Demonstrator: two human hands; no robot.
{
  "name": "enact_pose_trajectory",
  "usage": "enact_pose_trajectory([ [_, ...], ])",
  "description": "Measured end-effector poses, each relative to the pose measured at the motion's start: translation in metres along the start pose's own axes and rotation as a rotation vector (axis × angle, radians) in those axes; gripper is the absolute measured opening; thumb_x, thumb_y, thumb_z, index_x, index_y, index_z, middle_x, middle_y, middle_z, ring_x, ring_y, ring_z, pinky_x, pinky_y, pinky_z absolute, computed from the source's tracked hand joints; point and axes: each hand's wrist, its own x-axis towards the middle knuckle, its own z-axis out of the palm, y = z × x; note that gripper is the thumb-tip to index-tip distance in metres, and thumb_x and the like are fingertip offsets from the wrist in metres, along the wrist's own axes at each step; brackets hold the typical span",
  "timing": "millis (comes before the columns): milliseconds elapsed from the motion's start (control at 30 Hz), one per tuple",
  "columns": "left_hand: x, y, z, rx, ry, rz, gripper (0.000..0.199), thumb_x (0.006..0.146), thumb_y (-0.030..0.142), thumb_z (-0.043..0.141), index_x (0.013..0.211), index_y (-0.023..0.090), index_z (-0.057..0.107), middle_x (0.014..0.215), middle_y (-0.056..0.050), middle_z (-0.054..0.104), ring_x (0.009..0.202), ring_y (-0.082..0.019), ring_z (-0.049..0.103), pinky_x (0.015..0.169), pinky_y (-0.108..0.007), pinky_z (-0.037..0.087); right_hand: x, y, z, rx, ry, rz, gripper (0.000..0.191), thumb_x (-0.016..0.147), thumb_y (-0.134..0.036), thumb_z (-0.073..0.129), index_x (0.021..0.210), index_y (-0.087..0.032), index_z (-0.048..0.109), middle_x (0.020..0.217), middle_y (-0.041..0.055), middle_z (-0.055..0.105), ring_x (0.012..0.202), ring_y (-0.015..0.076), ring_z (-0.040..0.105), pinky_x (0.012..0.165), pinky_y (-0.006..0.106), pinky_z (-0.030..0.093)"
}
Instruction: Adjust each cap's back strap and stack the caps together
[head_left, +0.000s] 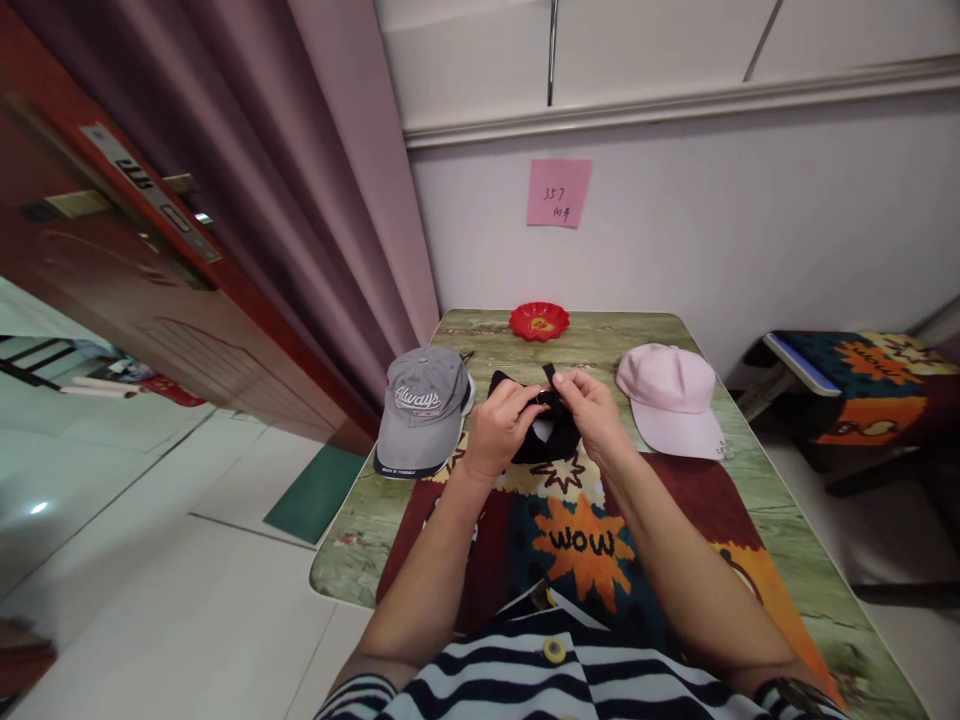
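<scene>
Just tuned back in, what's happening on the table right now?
A person holds a black cap at the middle of the table with both hands. The left hand and right hand pinch the strap at its back. A grey cap lies to the left, a pink cap to the right, and a red dish sits behind.

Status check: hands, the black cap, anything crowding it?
Left hand and right hand both pinching black cap strap. Grey cap left, pink cap right, both apart.
</scene>
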Motion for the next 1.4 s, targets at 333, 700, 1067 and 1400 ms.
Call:
enact_pose_trajectory([
  [333,-0.003,0.004,-0.006,-0.056,-0.073,-0.019,0.021,0.094,0.023,0.06,0.114,0.017,0.067,0.1,-0.009,0.071,0.085,-0.017,0.069,0.074,-0.027,0.056,-0.007,-0.002,0.002,-0.113,0.014,-0.071,0.038,0.077,-0.058,0.071,0.076,-0.022,0.057,0.055,-0.0062,0.049,0.048,0.0107,0.038,0.047,0.025,0.03],
  [700,0.001,0.017,0.007,-0.817,0.092,-0.824,0.027,0.071,0.023,0.071,0.096,0.014,0.07,0.075,0.001,0.061,0.046,-0.006,0.056,0.039,-0.017,0.045,-0.007,0.01,0.013,-0.066,0.019,-0.115,0.036,0.075,-0.054,0.073,0.077,-0.022,0.059,0.066,-0.002,0.059,0.058,0.0134,0.053,0.055,0.026,0.044],
  [1067,0.003,0.009,0.012,-0.892,0.176,-0.893,0.028,0.062,0.02,0.078,0.088,0.013,0.072,0.072,0.0,0.066,0.058,-0.008,0.062,0.06,-0.022,0.055,-0.008,-0.004,0.01,-0.038,-0.059,-0.109,0.036,0.077,-0.056,0.073,0.085,-0.023,0.06,0.061,-0.0051,0.055,0.048,0.0094,0.043,0.043,0.022,0.034],
  [1400,0.001,0.012,0.012,-0.632,0.204,-0.775,0.023,0.071,0.017,0.071,0.094,0.014,0.073,0.077,-0.002,0.069,0.064,-0.01,0.064,0.063,-0.021,0.053,-0.016,-0.008,0.012,-0.507,0.025,-0.214,0.025,0.083,-0.043,0.064,0.069,-0.023,0.058,0.049,-0.0031,0.056,0.043,0.0131,0.052,0.047,0.025,0.036],
])
